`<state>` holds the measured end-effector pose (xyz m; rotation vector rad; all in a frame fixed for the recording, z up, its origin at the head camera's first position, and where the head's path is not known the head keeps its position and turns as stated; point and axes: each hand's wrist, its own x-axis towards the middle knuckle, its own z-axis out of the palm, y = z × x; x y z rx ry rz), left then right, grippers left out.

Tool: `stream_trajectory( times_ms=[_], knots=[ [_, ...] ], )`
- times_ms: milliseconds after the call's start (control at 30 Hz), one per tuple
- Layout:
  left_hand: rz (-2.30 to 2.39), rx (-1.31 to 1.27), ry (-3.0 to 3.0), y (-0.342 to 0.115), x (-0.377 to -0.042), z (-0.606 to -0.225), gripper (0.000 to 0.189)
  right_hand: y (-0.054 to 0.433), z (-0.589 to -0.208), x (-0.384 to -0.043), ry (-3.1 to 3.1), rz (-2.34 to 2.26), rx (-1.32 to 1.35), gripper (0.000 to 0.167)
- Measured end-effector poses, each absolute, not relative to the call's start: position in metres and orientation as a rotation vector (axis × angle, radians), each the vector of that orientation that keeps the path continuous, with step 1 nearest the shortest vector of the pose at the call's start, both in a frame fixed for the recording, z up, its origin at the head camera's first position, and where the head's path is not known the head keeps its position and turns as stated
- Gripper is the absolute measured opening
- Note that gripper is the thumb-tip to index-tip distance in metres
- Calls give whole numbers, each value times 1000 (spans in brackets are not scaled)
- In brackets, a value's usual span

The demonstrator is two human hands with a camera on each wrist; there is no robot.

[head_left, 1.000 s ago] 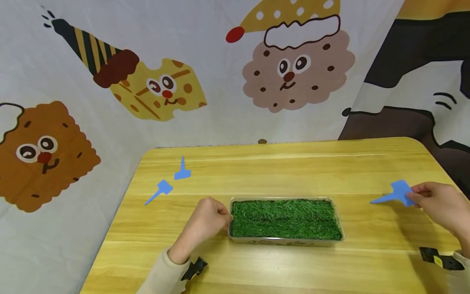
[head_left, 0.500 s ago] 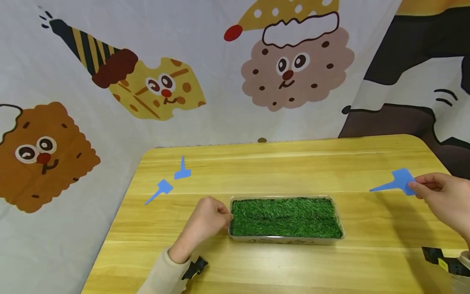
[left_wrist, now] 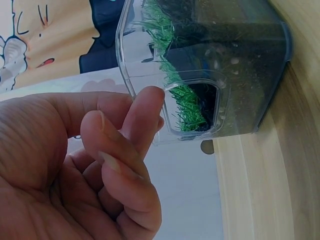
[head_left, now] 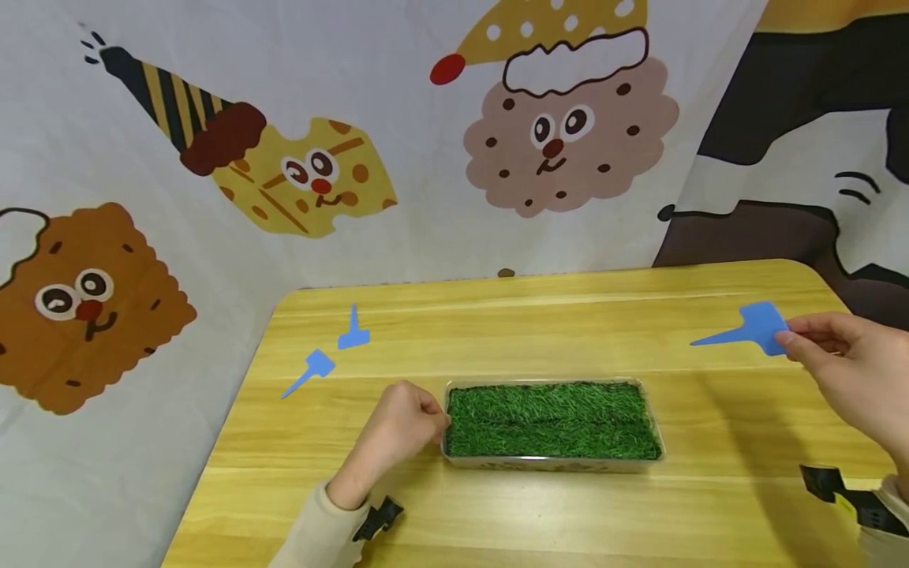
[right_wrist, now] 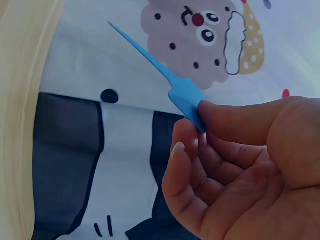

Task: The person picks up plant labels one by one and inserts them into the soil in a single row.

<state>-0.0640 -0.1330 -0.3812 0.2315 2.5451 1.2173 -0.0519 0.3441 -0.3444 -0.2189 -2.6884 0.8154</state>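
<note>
Cream sleeves (head_left: 319,528) nearest me, black strap unit (head_left: 379,518) on the L wrist. My L hand (head_left: 408,414) pinches the rim of the clear plastic tub (head_left: 521,465) at its 9 o'clock end, prob. to stop it sliding. Green turf (head_left: 554,418) covers its top. My R hand (head_left: 855,367), well apart from the L at approx. 3 o'clock from the tub, pinches the blue tag (head_left: 763,327) by its broad end, off the table; spike points to 9, left free, I'd guess so fingers don't block it. Two more tags, one (head_left: 353,339) w/ spike at 12, the other (head_left: 319,363) at 8, lie approx. 10 o'clock, prob. parked out of the way. Yellow wood-grain table (head_left: 540,331), glare at 6. Beyond: whitish cloth (head_left: 426,158) w/ cartoon biscuits, cheese etc.
</note>
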Motion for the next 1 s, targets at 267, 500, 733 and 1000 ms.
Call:
stream_trajectory(
  times_ms=[267, 500, 733, 1000],
  knots=[
    [1222, 228, 2533, -133, -64, -381, 35, 328, -337, -44, -2671, 811, -209, 27],
    [1214, 211, 2528, -134, -65, -380, 35, 319, -332, -38, -2607, 815, -130, 21],
    [1227, 197, 2506, -134, -66, -380, 33, 311, -326, -33, -2596, 757, -60, 17],
    [1256, 190, 2489, -133, -65, -380, 34, 302, -321, -28, -2647, 723, -58, 17]
  ],
)
